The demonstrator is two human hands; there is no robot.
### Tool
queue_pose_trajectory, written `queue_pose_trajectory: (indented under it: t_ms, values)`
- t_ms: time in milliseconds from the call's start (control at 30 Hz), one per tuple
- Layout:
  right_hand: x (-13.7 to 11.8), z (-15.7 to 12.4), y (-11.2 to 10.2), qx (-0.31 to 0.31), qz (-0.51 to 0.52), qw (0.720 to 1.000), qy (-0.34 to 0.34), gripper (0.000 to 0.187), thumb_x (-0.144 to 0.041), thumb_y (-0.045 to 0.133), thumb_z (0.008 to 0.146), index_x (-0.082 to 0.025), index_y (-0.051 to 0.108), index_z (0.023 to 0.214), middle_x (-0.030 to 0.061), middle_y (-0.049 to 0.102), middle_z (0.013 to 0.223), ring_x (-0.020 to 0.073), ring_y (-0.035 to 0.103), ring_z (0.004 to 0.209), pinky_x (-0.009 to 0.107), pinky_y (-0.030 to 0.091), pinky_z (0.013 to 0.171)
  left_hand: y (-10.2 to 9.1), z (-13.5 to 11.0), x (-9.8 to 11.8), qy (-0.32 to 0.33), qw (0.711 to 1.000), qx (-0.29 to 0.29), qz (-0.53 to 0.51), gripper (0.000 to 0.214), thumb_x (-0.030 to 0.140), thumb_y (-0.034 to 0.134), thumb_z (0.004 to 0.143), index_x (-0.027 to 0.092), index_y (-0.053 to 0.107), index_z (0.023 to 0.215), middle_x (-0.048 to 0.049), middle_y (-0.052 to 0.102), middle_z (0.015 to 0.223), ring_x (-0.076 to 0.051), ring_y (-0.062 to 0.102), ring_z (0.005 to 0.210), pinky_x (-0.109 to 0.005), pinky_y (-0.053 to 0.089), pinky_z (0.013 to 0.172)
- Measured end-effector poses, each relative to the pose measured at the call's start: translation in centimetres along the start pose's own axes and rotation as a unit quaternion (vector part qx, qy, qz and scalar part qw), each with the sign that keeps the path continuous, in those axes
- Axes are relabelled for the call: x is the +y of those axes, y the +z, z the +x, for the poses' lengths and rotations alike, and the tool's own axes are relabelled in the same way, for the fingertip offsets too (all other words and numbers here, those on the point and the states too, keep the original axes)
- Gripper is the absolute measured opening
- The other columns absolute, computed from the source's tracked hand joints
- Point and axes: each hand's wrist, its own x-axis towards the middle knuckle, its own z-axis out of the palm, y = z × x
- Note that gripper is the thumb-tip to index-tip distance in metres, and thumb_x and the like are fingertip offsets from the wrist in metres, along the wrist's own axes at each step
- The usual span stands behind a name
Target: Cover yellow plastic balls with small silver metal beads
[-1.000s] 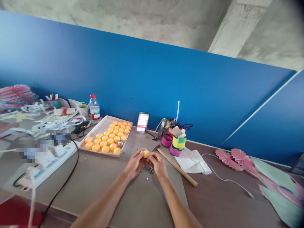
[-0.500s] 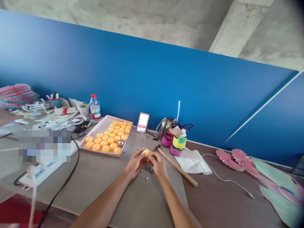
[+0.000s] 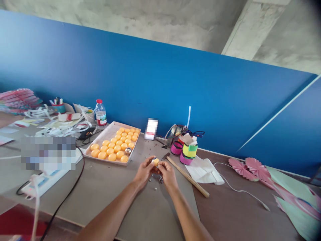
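Between my two hands is a small orange ball, like a table tennis ball point(image 3: 155, 162), with shiny silver bits on its upper side. My left hand point(image 3: 143, 172) grips it from the left, thumb at its side. From the right, the fingers of my right hand point(image 3: 166, 173) pinch it, partly hidden behind one another. Small silver pieces point(image 3: 161, 179) lie on the table beneath my hands, and a few more are scattered beyond. A shallow box point(image 3: 100, 160) to the left holds several orange balls point(image 3: 112, 157) and one silver-covered ball point(image 3: 128, 151).
A hammer point(image 3: 187, 176) lies right of my hands, beside a white sheet point(image 3: 207, 172) and colourful containers point(image 3: 189, 151). At the left are a power strip point(image 3: 47, 180), black cable, white strips and a bottle point(image 3: 100, 115). Pink paper fans point(image 3: 255, 169) lie far right. A blue partition point(image 3: 150, 83) stands behind.
The ball has turned slightly between my fingers, and more silver shows on its top. Another person's hand at the left edge has gone out of view.
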Motion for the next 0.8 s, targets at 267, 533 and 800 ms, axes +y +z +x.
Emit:
queue_pose_trajectory:
  t_ms: [267, 533, 800]
  values:
    - [0.3, -0.2, 0.3, 0.011, 0.036, 0.999, -0.003, 0.016, -0.032, 0.059, 0.067, -0.02, 0.051, 0.073, -0.0057, 0.051, 0.057, 0.01, 0.046, 0.052, 0.023, 0.039, 0.054, -0.1, 0.0, -0.2, 0.017, 0.999, 0.01, 0.04, 0.042, 0.032, 0.065, 0.071, 0.015, 0.054, 0.107, -0.0016, 0.06, 0.074, -0.013, 0.056, 0.056, -0.029, 0.047, 0.059]
    - [1.5, 0.3, -0.2, 0.006, 0.019, 1.0, -0.008, 0.017, -0.034, 0.059, 0.069, -0.02, 0.049, 0.069, -0.0055, 0.052, 0.055, 0.0114, 0.049, 0.052, 0.024, 0.039, 0.054, -0.5, 0.2, -0.6, 0.042, 0.992, 0.036, 0.113, 0.042, 0.036, 0.065, 0.069, 0.016, 0.058, 0.105, -0.0028, 0.063, 0.077, -0.013, 0.057, 0.058, -0.027, 0.047, 0.059]
    - [0.7, 0.6, -0.5, -0.008, 0.016, 1.0, -0.002, 0.019, -0.038, 0.055, 0.071, -0.021, 0.047, 0.07, -0.0061, 0.048, 0.054, 0.0114, 0.047, 0.049, 0.024, 0.039, 0.052, 0.3, 0.0, -0.5, -0.002, 0.999, 0.039, 0.011, 0.04, 0.033, 0.068, 0.067, 0.015, 0.057, 0.101, 0.0, 0.062, 0.069, -0.012, 0.057, 0.053, -0.026, 0.048, 0.057]
